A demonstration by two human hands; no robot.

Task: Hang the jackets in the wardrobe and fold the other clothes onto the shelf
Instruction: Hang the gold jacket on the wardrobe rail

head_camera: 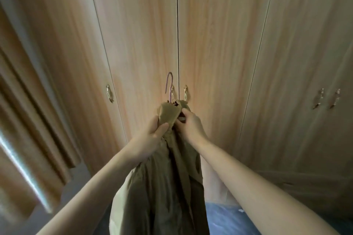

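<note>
Item: one tan jacket (162, 187), which we held up in front of the closed wardrobe (219, 44), near its middle seam. The jacket hung from its gathered collar down past the lower edge of view, between our two forearms. A pink hanger (168, 86) was set in the collar; only its hook showed, rising above the cloth and overlapping the door just left of the seam. Our left hand (152, 135) gripped the bunched cloth below the collar, thumb curled across the front, the other fingers hidden behind the fabric. Our right hand (188, 124) pinched the collar from the right side, fingers curled into the folds; how far they closed we could not tell. Wardrobe: pale wood doors, all shut, with small brass handles (109, 92), one to the left, a pair at the middle seam behind the hanger, and a pair far right. Brown curtain (28, 110) at the left. Blue surface (225, 217) low down, near us, to the right of the jacket.
</note>
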